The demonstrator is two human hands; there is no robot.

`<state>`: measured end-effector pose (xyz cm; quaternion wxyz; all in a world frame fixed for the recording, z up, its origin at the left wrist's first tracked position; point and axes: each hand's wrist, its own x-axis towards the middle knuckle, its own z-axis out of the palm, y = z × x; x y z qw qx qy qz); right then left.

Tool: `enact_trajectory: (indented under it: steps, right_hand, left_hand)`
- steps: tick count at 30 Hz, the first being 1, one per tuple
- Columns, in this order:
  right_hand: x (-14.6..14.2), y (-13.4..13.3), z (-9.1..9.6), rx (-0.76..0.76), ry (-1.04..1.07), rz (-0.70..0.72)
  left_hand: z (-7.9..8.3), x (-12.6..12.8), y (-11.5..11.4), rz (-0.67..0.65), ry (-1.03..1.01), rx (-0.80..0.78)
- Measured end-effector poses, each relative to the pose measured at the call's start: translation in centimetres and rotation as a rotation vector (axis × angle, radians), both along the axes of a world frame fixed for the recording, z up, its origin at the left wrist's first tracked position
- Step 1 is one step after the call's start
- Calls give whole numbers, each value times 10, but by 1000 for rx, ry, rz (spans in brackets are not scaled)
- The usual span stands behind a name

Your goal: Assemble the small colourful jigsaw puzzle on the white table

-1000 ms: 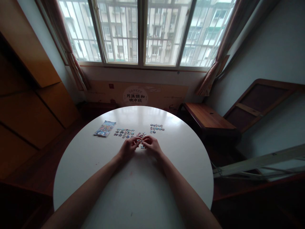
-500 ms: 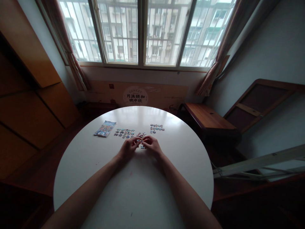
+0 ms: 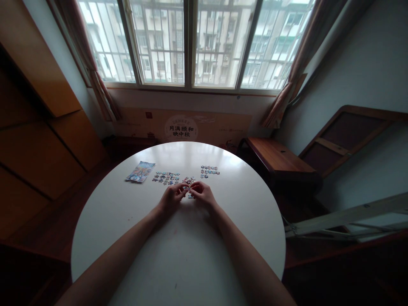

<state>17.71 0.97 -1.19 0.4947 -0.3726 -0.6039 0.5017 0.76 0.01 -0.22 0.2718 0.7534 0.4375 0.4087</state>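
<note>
My left hand [image 3: 172,196] and my right hand [image 3: 203,194] meet over the middle of the white round table [image 3: 149,263]. Their fingertips pinch a small puzzle piece [image 3: 189,188] between them, mostly covered by the fingers. Just under it, another bluish puzzle piece [image 3: 190,196] shows on the tabletop. Beyond the fingers lies a small cluster of puzzle pieces [image 3: 189,180]. Rows of loose pieces [image 3: 166,177] are laid out to the left, and a smaller group of pieces [image 3: 209,171] sits to the right.
A colourful picture sheet [image 3: 140,172] lies at the table's left rear. A wooden bench [image 3: 280,157] stands beyond the right edge, below a folded wooden frame [image 3: 334,146]. A metal-legged rack [image 3: 344,216] is close to the table's right side. Orange cabinets [image 3: 47,157] line the left.
</note>
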Motion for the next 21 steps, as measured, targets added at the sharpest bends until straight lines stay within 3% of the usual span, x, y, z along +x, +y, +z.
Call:
enact_trajectory:
  steps: [21]
  right_hand:
    - [2,2,-3,7,-35,-1]
  left_hand:
    - [-2,0,1,-12,-16,-7]
